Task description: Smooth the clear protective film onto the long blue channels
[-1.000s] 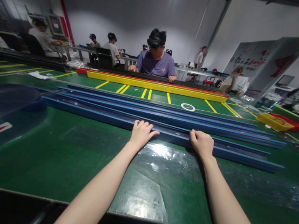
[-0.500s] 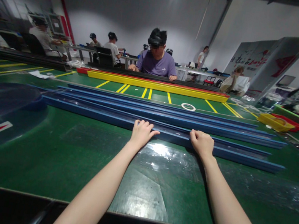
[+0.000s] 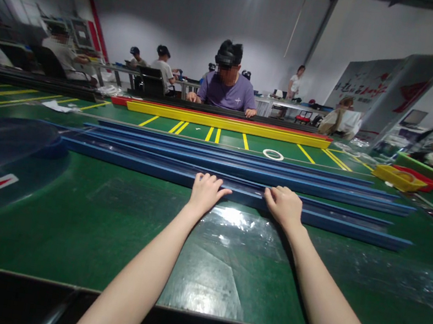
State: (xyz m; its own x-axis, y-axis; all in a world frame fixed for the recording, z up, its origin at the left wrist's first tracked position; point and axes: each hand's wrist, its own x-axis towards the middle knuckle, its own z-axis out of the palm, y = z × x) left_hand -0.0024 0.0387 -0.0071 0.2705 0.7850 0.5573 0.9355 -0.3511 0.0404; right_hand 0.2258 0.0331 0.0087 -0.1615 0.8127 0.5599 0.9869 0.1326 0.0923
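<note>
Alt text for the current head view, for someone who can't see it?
The left hand and right hand rest on the nearest long blue channel-shaped strip on a green table; beyond, a person in a purple shirt sits behind a long yellow strip.

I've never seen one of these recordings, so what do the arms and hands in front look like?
Just a person's own: the left hand and right hand are bare, without gloves. No sleeves, watch or bracelet show on either forearm.
</note>
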